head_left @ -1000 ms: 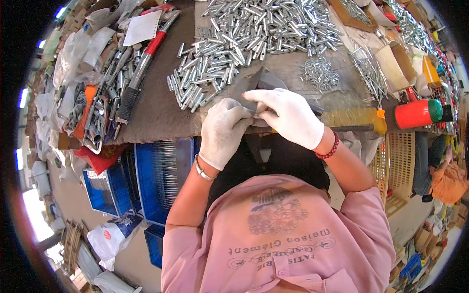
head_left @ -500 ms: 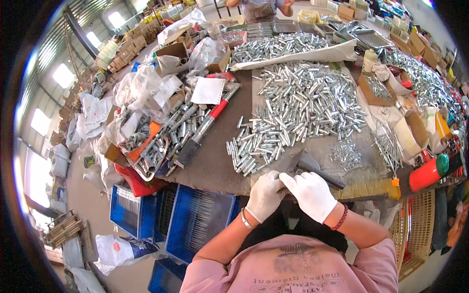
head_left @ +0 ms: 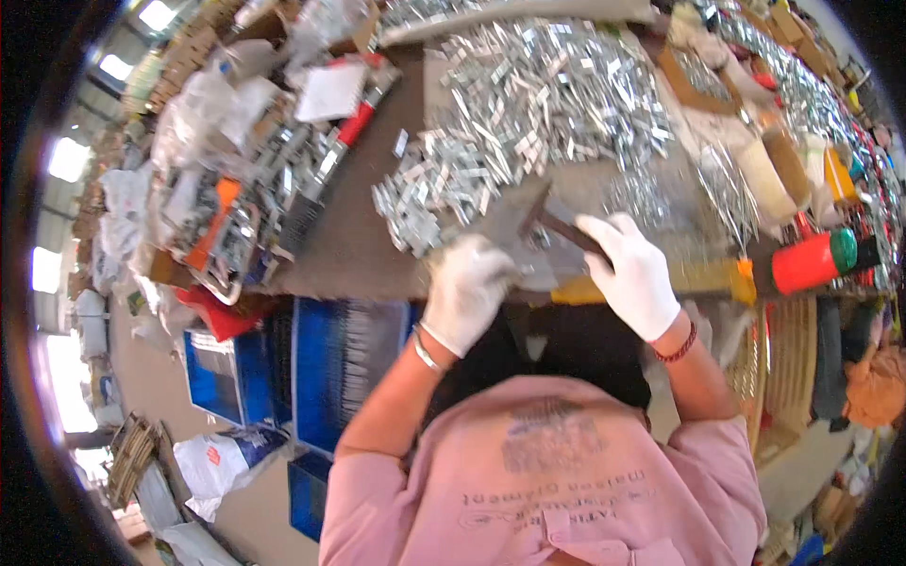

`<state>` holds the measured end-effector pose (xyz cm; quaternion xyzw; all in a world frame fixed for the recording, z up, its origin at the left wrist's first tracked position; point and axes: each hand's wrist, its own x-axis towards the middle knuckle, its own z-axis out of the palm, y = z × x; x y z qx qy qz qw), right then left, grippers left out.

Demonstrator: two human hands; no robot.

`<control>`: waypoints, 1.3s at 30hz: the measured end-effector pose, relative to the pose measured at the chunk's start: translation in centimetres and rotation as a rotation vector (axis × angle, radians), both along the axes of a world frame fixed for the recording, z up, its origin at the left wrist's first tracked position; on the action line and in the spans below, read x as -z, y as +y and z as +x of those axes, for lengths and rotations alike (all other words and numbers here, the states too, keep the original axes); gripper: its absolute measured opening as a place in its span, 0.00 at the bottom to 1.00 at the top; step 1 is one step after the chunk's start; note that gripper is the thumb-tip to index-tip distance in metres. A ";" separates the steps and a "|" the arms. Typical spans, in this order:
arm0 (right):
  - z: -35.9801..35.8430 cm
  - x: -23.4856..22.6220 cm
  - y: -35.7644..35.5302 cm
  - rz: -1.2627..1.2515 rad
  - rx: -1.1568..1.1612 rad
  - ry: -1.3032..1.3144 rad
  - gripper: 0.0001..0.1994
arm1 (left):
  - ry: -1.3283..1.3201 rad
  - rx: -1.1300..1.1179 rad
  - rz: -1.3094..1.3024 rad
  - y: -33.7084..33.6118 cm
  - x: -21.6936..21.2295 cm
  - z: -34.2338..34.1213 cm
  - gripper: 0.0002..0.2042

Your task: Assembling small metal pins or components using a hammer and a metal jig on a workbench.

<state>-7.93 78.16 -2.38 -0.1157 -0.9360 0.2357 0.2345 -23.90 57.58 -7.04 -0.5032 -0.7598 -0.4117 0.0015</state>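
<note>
My right hand (head_left: 630,275), in a white glove, has its fingers and thumb around the handle end of a hammer (head_left: 566,229). The dark hammer head points left, over the near part of the workbench. My left hand (head_left: 467,291), also gloved, is at the bench's front edge. Its fingers are curled together and blurred; whatever they hold, if anything, is hidden. Just beyond it lies the near end of a large heap of shiny metal sleeves (head_left: 472,165). A smaller pile of little metal parts (head_left: 640,196) sits beyond my right hand.
Metal tools and plastic bags crowd the bench's left side, with a white paper sheet (head_left: 330,92) on top. Thin metal rods (head_left: 729,193) and a red and green cylinder (head_left: 813,261) are at right. Blue crates (head_left: 316,377) stand below the front edge at left.
My hands have come apart: the left moved left, the right moved to the hammer's handle and closed on it. The view has tilted down, shifting the bench upward in the picture.
</note>
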 end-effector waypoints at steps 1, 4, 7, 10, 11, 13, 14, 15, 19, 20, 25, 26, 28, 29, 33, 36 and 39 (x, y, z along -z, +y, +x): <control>0.5 -0.1 -0.1 -0.068 -0.020 -0.008 0.24 | -0.026 0.034 0.066 0.3 -0.6 0.0 0.03; 2.2 -0.9 -0.9 -0.006 -0.074 -0.105 0.26 | -0.046 0.044 0.016 0.4 -1.0 -0.4 0.05; 3.4 -0.8 -1.5 0.086 -0.068 -0.024 0.27 | -0.100 0.012 -0.025 0.5 -0.8 0.1 0.05; 4.6 0.0 -2.2 0.122 -0.057 0.092 0.28 | -0.135 0.005 -0.060 0.4 -0.8 0.5 0.05; 4.8 0.3 -2.3 0.151 -0.082 -0.013 0.28 | -0.136 0.008 -0.060 0.3 -0.7 0.5 0.05; 4.9 0.3 -2.1 0.233 -0.092 -0.168 0.27 | -0.129 0.019 -0.036 0.1 -0.5 0.5 0.06; 4.7 0.2 -1.9 0.232 -0.092 -0.167 0.27 | -0.128 0.019 -0.037 0.2 -0.5 0.5 0.06; 4.6 0.1 -1.7 0.232 -0.069 -0.104 0.27 | -0.121 0.023 -0.045 0.1 -0.5 0.5 0.06; 4.0 -0.3 -2.3 0.156 -0.033 0.203 0.30 | -0.141 0.023 -0.040 0.2 -0.3 0.5 0.06; 4.1 -0.5 -2.6 0.100 -0.025 0.334 0.31 | -0.141 0.020 -0.041 0.2 -0.4 0.5 0.06; 5.0 -0.1 -2.8 0.223 -0.088 -0.265 0.28 | -0.119 0.024 -0.029 -0.1 -0.4 0.4 0.07; 4.6 0.1 -2.6 0.223 -0.087 -0.266 0.28 | -0.120 0.024 -0.029 0.0 -0.4 0.3 0.07; 3.6 0.3 -2.1 -0.088 -0.049 0.012 0.29 | -0.092 0.046 -0.029 0.1 -0.7 0.1 0.07; 3.6 -0.1 -2.1 -0.101 -0.037 0.061 0.29 | -0.092 0.044 -0.031 0.1 -0.8 0.1 0.07; 4.6 -0.7 -3.2 -0.072 -0.014 0.354 0.29 | -0.151 0.040 -0.031 0.1 -0.8 0.3 0.06; 4.9 1.4 -3.5 0.087 -0.077 -0.154 0.29 | -0.126 0.045 -0.042 0.1 -0.8 0.2 0.06; 4.2 0.8 -2.6 0.162 -0.072 -0.144 0.28 | -0.100 0.031 -0.050 0.2 -0.8 0.0 0.06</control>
